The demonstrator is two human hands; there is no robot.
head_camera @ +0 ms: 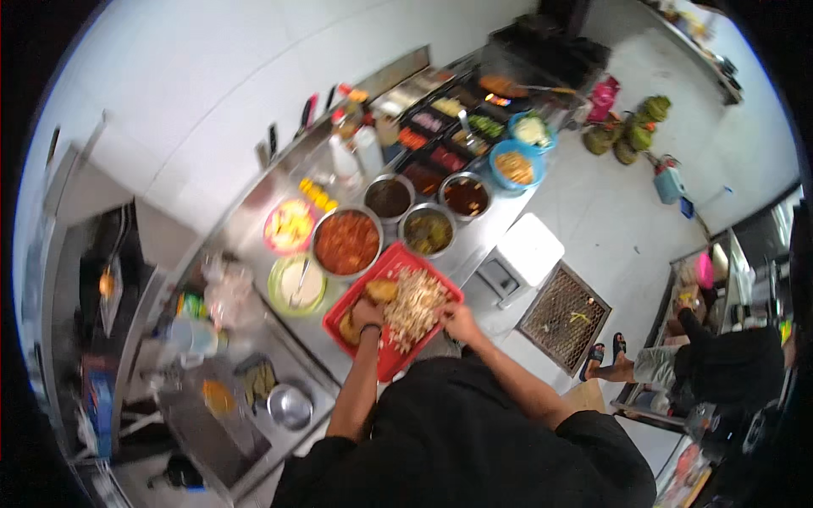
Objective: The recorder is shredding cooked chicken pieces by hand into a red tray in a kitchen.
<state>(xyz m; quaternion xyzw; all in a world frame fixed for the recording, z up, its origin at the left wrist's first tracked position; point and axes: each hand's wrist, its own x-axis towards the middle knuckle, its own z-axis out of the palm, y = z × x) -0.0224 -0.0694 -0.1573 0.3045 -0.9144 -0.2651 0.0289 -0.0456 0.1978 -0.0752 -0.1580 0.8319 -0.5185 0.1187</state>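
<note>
A red plastic tray (392, 363) rests at the counter's front edge before me. Its right side holds a heap of pale shredded food, possibly chicken (413, 305); larger browned pieces (381, 291) lie on its left. Down inside the tray, my left hand (367, 315) touches the browned pieces; its fingertips are hidden, so its grip is unclear. At the tray's right side my right hand (458, 322) has thumb and fingers drawn together by the shreds. Whether it pinches some shreds or the rim is too blurred to tell.
Beyond the tray stand a steel bowl of red sauce (347, 242), other sauce pots (429, 230) and a green bowl of white cream with a spoon (298, 284). A sink (213, 406) lies left. Right are a white stool (530, 247), a floor grate (564, 317) and another person (724, 368).
</note>
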